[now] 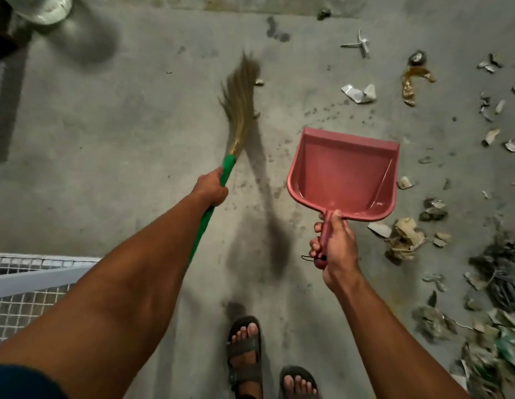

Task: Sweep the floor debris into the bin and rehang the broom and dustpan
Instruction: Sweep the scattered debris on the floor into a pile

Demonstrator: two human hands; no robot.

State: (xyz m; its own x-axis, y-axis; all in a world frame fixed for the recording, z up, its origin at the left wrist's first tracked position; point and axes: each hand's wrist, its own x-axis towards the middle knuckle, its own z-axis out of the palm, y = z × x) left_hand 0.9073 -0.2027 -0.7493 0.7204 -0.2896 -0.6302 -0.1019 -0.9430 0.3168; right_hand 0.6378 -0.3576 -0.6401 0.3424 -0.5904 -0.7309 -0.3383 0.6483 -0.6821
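My left hand grips the green handle of a grass broom, whose brown bristles point forward over the concrete floor. My right hand grips the handle of a red plastic dustpan, held level above the floor with its mouth facing away from me; the pan holds nothing. Debris of paper scraps, wrappers and dark bits lies scattered along the right side of the floor. No bin is clearly in view.
A wire mesh panel with a grey frame sits at the lower left. A pale round object stands at the top left. My sandalled feet are at the bottom centre. A brown wrapper lies far right.
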